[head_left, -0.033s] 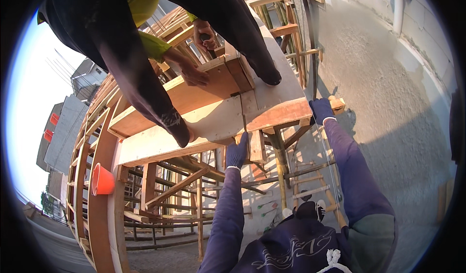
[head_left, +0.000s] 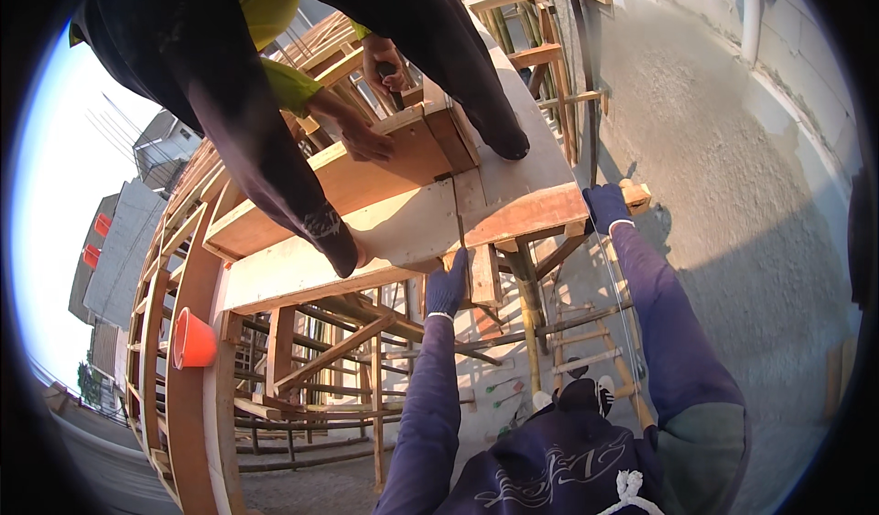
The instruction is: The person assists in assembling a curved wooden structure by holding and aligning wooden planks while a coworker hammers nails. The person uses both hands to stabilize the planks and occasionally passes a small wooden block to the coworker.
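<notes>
My left hand (head_left: 448, 288) and right hand (head_left: 605, 206) press up on the wood board (head_left: 536, 213), holding nothing; a person's legs (head_left: 265, 162) hide the upper left

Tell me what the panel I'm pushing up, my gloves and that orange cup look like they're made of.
Panel: looks like plywood or board, pale matte face with a reddish-brown edge, framed by sawn timber. Gloves, on the left hand and right hand: dark blue knit fabric, apparently, with pale cuffs. Orange cup: probably plastic, smooth and evenly coloured, though too small to be sure.
</notes>
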`<state>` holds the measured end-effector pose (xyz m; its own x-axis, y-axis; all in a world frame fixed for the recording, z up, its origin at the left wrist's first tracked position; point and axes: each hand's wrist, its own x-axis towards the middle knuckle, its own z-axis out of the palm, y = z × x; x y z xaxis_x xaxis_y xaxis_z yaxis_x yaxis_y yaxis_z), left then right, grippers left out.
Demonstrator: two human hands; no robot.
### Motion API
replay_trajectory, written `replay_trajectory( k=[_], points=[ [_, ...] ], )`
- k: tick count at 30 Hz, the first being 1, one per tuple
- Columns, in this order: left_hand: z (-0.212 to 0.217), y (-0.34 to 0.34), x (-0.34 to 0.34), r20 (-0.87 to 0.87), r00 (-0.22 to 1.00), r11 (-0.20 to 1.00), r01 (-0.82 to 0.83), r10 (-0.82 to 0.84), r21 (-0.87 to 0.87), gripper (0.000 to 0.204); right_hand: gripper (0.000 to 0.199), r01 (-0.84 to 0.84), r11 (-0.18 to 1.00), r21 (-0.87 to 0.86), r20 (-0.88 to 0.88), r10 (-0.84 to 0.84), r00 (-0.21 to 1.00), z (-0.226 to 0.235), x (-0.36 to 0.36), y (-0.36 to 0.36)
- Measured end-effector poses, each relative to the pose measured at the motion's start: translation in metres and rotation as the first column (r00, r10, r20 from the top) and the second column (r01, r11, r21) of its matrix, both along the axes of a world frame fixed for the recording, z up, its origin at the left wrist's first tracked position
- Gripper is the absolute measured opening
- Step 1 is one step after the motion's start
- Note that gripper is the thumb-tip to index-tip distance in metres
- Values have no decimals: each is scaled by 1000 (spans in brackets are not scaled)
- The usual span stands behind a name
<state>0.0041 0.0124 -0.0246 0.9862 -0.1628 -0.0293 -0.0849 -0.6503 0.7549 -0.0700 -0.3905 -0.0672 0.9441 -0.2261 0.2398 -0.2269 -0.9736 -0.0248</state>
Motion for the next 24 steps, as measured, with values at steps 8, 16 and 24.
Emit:
replay_trajectory(
  k=[8, 16, 24],
  points=[
    [9, -8, 5, -56, 997, 997, -51, 54, 54, 85, 38, 4, 1000, 1, 30, -4, 1000, -2, 2, -11],
    [1, -4, 12, -60, 997, 998, -50, 53, 45, 91, 44, -23, 1000, 15, 107, 22, 994, -11, 6, -13],
    [4, -5, 12, -94, 993, 993, -60, 70, 104, 84, 74, 23, 996, 87, 22, -25, 999, -17, 10, -18]
  ],
)
